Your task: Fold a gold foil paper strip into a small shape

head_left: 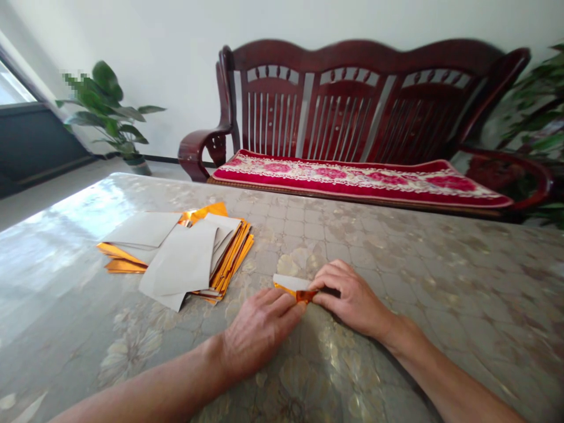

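Between my hands on the table [396, 276] lies a folded gold paper [293, 286]. My left hand [258, 329] pinches its near edge, fingers nearly closed; my right hand [352, 299] presses it flat, fingers curled. Paper stack [185, 252] sits left of both.

Bright daylight from a window [13, 88] at left glares across the glossy desk [57, 235]; wide-angle distortion bends the edges, and the right-hand plant [541, 117] blurs.

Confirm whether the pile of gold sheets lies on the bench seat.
No, the pile of gold sheets lies on the table, left of both hands.
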Tool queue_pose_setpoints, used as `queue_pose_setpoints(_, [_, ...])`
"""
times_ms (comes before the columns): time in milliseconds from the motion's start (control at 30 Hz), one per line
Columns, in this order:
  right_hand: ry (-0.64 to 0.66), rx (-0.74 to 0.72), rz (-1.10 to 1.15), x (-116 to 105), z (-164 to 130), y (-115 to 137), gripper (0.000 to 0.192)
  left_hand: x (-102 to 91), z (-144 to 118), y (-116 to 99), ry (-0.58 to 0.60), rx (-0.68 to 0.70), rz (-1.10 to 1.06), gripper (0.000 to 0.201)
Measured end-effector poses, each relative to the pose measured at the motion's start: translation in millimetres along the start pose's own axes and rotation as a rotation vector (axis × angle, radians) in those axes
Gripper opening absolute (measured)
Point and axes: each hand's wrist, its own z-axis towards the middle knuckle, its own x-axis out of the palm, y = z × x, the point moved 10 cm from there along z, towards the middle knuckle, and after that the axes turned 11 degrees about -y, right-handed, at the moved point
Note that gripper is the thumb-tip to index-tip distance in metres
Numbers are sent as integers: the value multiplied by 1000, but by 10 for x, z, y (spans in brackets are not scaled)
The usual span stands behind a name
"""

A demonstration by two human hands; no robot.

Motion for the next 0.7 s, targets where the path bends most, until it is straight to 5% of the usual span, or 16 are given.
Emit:
queue_pose_setpoints(400, [-42,54,-46,-34,-39,-19,11,-29,14,34,-83,-54,-117,18])
queue_pose_setpoints(700, [-63,120,-101,-19,-35,-55,14,-30,23,182,-160,-216,-311,15])
